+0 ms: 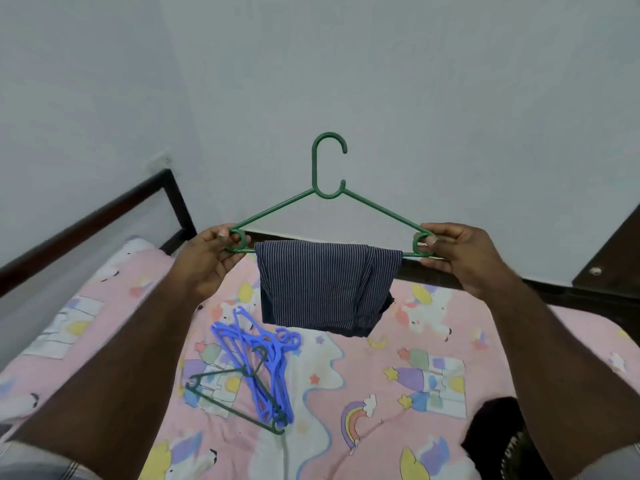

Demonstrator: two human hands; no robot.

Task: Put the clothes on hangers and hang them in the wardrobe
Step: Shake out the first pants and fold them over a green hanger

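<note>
2 hands' [207,258] [457,254] grip on green hanger [329,188] ends, striped cloth [325,285] draped, spare hangers [256,362] below.

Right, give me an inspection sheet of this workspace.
Surface: bed with pink cartoon-print sheet.
Job's things: green hanger held upright, striped dark garment folded over its bar; dark clothing lies near right.
Clutter: blue hangers piled with another green hanger.
Hands: left hand and right hand pinch the hanger's ends.
Cables: nothing seen.
Surroundings: pale wall, dark bed frame.
</note>
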